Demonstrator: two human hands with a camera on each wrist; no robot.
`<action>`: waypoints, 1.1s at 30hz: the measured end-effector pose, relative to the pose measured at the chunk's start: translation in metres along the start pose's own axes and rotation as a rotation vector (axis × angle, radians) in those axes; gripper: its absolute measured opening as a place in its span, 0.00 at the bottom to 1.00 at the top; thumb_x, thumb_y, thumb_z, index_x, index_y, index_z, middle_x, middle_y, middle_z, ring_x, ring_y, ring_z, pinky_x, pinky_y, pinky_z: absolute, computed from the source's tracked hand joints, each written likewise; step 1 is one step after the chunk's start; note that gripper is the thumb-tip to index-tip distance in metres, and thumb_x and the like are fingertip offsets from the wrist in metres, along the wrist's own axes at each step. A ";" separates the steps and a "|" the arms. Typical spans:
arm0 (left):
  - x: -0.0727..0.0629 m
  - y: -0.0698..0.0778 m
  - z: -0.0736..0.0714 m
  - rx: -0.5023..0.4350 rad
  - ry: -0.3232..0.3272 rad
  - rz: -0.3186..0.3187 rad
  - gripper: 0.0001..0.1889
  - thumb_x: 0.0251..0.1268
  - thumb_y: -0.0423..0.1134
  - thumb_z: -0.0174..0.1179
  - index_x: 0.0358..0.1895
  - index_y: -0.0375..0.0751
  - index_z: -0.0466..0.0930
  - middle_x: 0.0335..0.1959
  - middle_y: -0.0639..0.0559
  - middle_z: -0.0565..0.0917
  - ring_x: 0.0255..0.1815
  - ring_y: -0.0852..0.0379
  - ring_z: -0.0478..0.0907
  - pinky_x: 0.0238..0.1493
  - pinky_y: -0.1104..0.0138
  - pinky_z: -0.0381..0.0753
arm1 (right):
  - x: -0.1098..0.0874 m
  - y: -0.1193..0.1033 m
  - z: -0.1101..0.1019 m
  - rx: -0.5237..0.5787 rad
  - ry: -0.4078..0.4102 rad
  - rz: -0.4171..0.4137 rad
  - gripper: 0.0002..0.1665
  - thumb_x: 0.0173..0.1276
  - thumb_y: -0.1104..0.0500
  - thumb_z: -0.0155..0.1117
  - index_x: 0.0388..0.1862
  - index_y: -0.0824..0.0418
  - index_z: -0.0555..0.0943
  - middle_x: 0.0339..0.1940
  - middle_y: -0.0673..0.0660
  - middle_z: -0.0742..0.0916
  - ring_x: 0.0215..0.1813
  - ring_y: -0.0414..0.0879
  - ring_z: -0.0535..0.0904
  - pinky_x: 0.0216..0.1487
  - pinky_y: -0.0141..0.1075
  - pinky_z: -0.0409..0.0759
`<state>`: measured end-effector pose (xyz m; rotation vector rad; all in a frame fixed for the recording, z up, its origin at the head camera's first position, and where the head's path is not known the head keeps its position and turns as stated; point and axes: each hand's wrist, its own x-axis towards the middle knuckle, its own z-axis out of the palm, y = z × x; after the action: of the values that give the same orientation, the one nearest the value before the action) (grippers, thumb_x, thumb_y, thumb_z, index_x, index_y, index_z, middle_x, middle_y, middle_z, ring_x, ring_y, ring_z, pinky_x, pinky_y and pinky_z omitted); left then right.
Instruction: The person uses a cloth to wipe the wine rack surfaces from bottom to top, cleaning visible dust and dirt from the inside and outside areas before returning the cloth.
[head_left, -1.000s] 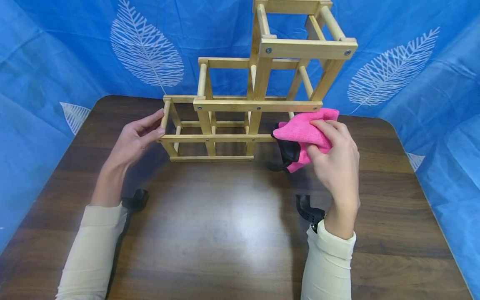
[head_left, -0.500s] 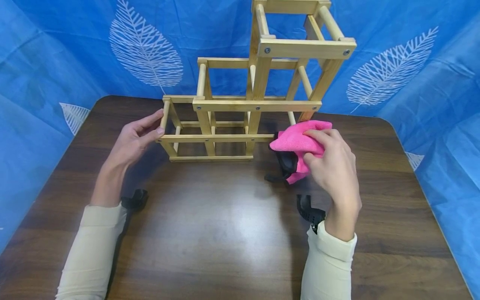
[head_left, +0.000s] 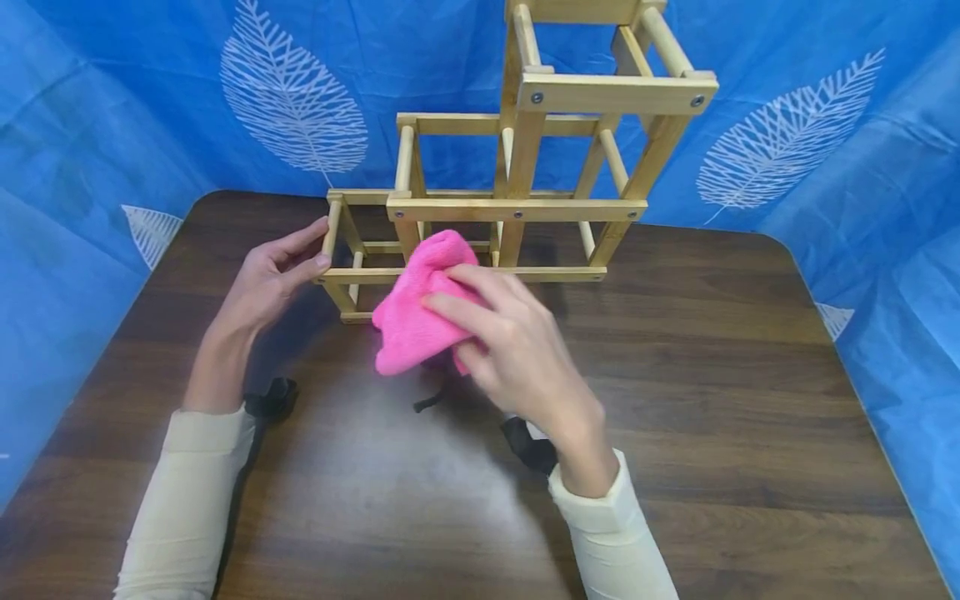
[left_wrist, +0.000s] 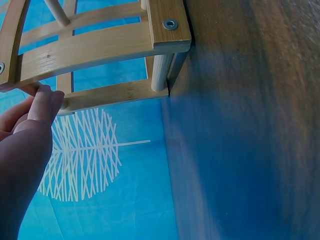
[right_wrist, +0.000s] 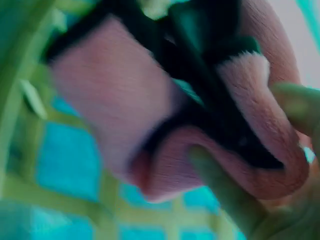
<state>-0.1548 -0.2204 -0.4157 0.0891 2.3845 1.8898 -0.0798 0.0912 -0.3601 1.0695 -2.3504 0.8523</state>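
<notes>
A pale, stepped wooden rack (head_left: 450,211) of bars and rods stands toward the back of the table. My left hand (head_left: 258,283) holds its lower left end, thumb at the front corner and fingers along the end rod; in the left wrist view the fingers (left_wrist: 45,105) meet a wooden bar. My right hand (head_left: 517,342) pinches a bunched, fuzzy pink cloth (head_left: 416,312) in front of the rack's lowest tier, covering part of its front bars. Black edging and a black strap (head_left: 429,402) belong to the cloth. The right wrist view is blurred, with the pink cloth (right_wrist: 115,90) between thumb and fingers.
The dark wood-grain table (head_left: 720,400) has rounded back corners. Blue fabric (head_left: 442,50) with white leaf prints hangs behind it and at both sides. The rack's tallest part rises at the right. Black wrist devices (head_left: 273,398) sit at both wrists.
My right hand has carried the pink cloth from the rack's lower right end leftward across its front, after first dipping slightly. My left hand and the rack have stayed in place.
</notes>
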 end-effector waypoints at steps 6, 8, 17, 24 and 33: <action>0.002 0.000 0.003 0.006 0.006 0.010 0.32 0.71 0.39 0.61 0.75 0.48 0.62 0.75 0.48 0.63 0.73 0.46 0.62 0.64 0.65 0.70 | 0.008 0.005 0.049 -0.180 0.015 -0.092 0.22 0.62 0.67 0.65 0.54 0.53 0.85 0.59 0.59 0.81 0.58 0.58 0.75 0.52 0.46 0.83; 0.002 0.000 0.003 0.013 0.011 0.002 0.32 0.71 0.39 0.61 0.75 0.48 0.62 0.75 0.49 0.63 0.73 0.46 0.62 0.64 0.65 0.70 | 0.007 0.007 0.059 -0.228 0.021 -0.087 0.22 0.62 0.67 0.65 0.55 0.52 0.84 0.60 0.59 0.80 0.58 0.59 0.75 0.46 0.47 0.86; -0.001 0.000 0.001 -0.018 0.009 -0.002 0.32 0.71 0.38 0.60 0.75 0.47 0.62 0.75 0.47 0.63 0.73 0.45 0.62 0.62 0.68 0.71 | 0.006 0.007 0.086 -0.263 0.014 -0.125 0.22 0.65 0.66 0.64 0.57 0.50 0.84 0.63 0.57 0.79 0.61 0.60 0.73 0.41 0.47 0.87; -0.001 -0.001 0.000 0.003 0.010 0.029 0.32 0.70 0.38 0.61 0.75 0.49 0.62 0.75 0.47 0.64 0.71 0.44 0.64 0.59 0.68 0.75 | 0.012 0.001 0.093 -0.242 -0.050 -0.148 0.27 0.63 0.65 0.68 0.61 0.50 0.82 0.67 0.57 0.77 0.64 0.59 0.71 0.52 0.44 0.84; -0.001 -0.003 -0.001 0.066 0.036 0.005 0.32 0.70 0.44 0.61 0.75 0.55 0.63 0.75 0.51 0.65 0.72 0.47 0.63 0.57 0.71 0.77 | 0.021 -0.010 0.107 -0.299 -0.101 -0.118 0.27 0.67 0.64 0.63 0.64 0.47 0.79 0.70 0.56 0.74 0.66 0.61 0.69 0.40 0.46 0.87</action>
<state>-0.1537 -0.2223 -0.4179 0.0660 2.4726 1.8303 -0.0979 0.0021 -0.4213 1.1304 -2.3735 0.3962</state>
